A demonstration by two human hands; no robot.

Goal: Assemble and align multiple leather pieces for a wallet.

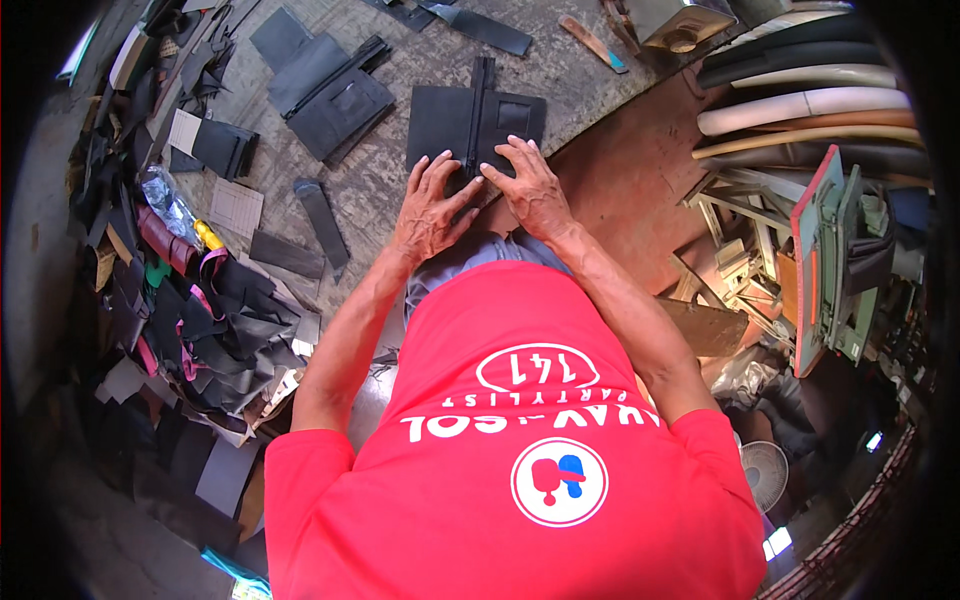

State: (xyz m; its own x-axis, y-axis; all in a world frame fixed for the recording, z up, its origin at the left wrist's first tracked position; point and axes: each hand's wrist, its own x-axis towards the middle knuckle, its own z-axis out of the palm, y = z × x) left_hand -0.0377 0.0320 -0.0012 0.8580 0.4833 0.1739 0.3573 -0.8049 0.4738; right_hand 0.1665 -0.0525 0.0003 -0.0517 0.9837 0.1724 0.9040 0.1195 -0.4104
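A flat black leather-like panel (432, 120) lies at the table's near edge, in front of my body. A black zipper strip (480, 105) runs down its middle and sticks out past its far edge. To the right of the strip is a small rectangular window (514, 117). My left hand (432, 208) rests at the panel's near left edge, fingers spread. My right hand (530, 190) lies on the near right part, its fingers apart and thumb beside the strip's near end. Both hands touch the panel without gripping it. A stack of similar black zippered panels (340, 110) lies farther left.
On the worn table (370, 205) are black strips (320, 225), pale cards (237, 207) and a knife-like tool (593, 44). Scrap material (215, 325) is heaped at the left. Rolls of sheet material (805, 108) and wooden frames (740, 265) stand at the right.
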